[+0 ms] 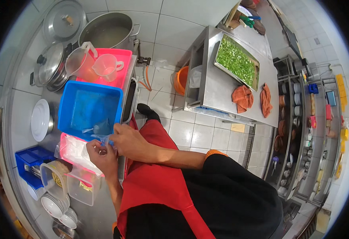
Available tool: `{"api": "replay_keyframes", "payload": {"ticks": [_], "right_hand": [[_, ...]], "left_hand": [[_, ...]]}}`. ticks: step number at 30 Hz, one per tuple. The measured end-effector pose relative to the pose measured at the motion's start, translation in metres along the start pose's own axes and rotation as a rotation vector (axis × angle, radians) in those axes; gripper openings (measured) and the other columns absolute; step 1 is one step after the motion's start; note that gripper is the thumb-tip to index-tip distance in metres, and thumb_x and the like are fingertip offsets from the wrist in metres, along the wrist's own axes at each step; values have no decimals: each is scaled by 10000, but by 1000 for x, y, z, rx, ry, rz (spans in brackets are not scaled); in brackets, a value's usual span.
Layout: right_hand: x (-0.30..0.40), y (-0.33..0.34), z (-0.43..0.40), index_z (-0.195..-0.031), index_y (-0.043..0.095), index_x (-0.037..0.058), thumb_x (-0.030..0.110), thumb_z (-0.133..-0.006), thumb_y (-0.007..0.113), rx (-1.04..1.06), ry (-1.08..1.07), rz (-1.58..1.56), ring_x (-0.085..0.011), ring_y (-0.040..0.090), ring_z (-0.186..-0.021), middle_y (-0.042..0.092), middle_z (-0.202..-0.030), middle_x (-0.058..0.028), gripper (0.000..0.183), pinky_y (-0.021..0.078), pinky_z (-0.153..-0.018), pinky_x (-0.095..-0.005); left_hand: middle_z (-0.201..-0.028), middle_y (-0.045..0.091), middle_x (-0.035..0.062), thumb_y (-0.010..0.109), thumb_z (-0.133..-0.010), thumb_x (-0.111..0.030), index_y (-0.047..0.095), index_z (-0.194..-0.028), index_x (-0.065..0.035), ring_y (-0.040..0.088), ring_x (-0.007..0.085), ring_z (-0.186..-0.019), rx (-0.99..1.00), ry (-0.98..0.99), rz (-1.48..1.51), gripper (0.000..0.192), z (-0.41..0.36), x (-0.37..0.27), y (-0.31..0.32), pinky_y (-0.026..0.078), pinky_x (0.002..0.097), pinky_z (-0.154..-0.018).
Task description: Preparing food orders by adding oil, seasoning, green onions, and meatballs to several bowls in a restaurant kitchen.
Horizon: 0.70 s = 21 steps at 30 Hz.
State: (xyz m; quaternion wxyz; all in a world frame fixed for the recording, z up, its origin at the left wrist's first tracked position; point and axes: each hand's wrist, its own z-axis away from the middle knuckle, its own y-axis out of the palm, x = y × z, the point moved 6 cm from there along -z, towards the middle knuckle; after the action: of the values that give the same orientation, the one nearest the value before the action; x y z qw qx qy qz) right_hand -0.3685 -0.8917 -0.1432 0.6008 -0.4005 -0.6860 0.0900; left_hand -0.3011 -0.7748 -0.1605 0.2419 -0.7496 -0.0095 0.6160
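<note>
Both hands meet over the front edge of a blue plastic tub (76, 104). A thin transparent plastic bag (102, 138) is pinched between the fingertips of my left hand (104, 155). My right hand (129, 139) grips the same bag from the other side, and its fingers hide part of it. Inside the tub, near the corner by my hands, lies a small filled transparent bag (100, 128) with a gathered end. Just left of my left hand, a stack of thin plastic bags (77, 152) rests in a pink tray (62, 140).
Transparent plastic containers (83, 186) and white bowls (55, 206) stand on the steel counter. Measuring jugs (107, 67) sit in another pink tray (126, 56), near a large pot (105, 30). Across the floor, a steel table (213, 95) bears a tray of chopped greens (235, 61) and orange cloths (242, 98).
</note>
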Motion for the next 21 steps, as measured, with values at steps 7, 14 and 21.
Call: {"api": "replay_keyframes", "payload": {"ticks": [7,14,21], "right_hand": [[5,-20,-7,-818,718,107,131,-644,683,-49,-16,133,-243,472,-897,476,-925,-70,179,486,-569,-349],[-31,-23,-42,-789,713,103,144,-718,669,154,-167,-90,-213,539,-838,539,-885,-51,93,481,-615,-313],[-179,-48,-89,-883,648,34,143,-846,643,-20,333,-574,-76,552,-689,620,-805,-14,115,455,-615,-237]], "left_hand": [[-915,439,78,567,-679,111,451,-866,-29,524,144,-656,107,132,-113,261,-19,-14,-3,410,218,-468],[-886,571,104,554,-708,109,643,-764,-9,577,180,-649,374,314,-279,159,-23,-34,11,448,244,-508],[-852,625,108,550,-773,90,682,-832,-12,593,160,-646,254,-107,-172,176,-37,-21,11,463,258,-530]]}}
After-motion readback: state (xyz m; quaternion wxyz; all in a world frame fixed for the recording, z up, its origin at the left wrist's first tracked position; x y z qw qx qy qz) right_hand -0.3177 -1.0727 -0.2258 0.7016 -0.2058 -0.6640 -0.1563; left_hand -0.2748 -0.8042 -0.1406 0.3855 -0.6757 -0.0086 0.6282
